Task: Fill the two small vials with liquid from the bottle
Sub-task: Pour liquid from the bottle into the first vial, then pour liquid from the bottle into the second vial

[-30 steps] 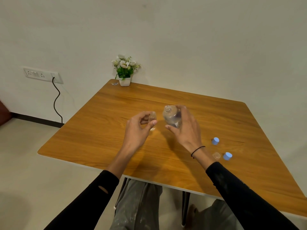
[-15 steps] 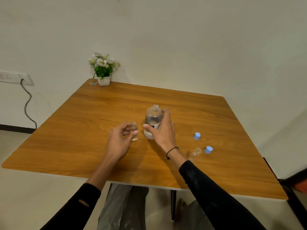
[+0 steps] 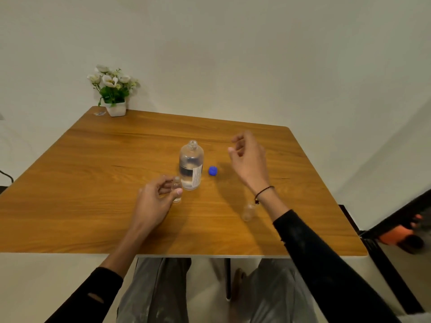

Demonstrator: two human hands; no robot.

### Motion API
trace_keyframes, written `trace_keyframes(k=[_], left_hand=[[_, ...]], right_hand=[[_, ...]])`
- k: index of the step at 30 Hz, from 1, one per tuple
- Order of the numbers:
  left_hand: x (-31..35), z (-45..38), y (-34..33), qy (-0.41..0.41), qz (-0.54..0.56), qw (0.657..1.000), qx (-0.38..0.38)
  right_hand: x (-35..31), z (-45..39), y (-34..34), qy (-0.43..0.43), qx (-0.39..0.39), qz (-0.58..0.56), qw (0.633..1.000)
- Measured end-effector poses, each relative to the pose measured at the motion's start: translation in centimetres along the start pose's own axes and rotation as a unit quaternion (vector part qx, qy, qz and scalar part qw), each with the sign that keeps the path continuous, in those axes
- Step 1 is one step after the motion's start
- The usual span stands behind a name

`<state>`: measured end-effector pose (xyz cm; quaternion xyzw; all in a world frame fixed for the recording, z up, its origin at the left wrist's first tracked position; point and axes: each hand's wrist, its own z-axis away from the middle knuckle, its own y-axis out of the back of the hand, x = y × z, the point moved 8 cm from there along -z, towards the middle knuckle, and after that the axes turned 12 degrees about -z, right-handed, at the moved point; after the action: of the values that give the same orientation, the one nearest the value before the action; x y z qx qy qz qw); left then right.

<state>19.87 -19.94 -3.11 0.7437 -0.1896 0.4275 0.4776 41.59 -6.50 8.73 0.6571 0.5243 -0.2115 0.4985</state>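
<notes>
A clear uncapped bottle (image 3: pixel 191 165) with a white label stands upright at the middle of the wooden table (image 3: pixel 93 171), liquid in its lower part. Just left of it, my left hand (image 3: pixel 152 201) pinches a small clear vial (image 3: pixel 176 190) that rests upright on the table. My right hand (image 3: pixel 248 159) hovers above the table to the right of the bottle, fingers loosely curled and holding nothing. A second small clear vial (image 3: pixel 248 210) stands near my right wrist. A blue cap (image 3: pixel 213 171) lies between the bottle and my right hand.
A white pot of flowers (image 3: pixel 114 92) stands at the table's far left corner against the wall. A dark frame with an orange object (image 3: pixel 401 231) sits past the table's right edge. My knees are under the near edge.
My right hand let go of the bottle, which now stands on the table, and moved up and to the right. My left hand stays on the vial. The view has shifted to the right.
</notes>
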Motion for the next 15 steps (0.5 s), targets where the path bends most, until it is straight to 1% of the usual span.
trace_keyframes(k=[2,4,7,12,15], left_hand=[[0.7,0.2,-0.8,-0.002,0.0,1.0,-0.011],[1.4,0.3,-1.7,-0.004,-0.001,1.0,-0.017],[2.4,0.4,-3.1,-0.015,0.012,1.0,-0.016],[3.7,0.6,-5.5,-0.028,0.014,0.999,-0.02],[4.7,0.1,-7.4,-0.037,0.018,0.999,-0.028]], right_hand=[[2.9,-1.5,1.6,-0.043,-0.057,0.058,0.996],[5.9,-1.8,2.3,-0.078,-0.114,0.122,0.983],[9.1,-1.0,2.3,-0.096,-0.168,0.176,0.965],[10.2,-0.5,4.0,-0.083,-0.125,0.148,0.978],[10.7,-0.1,4.3,-0.083,-0.148,0.157,0.973]])
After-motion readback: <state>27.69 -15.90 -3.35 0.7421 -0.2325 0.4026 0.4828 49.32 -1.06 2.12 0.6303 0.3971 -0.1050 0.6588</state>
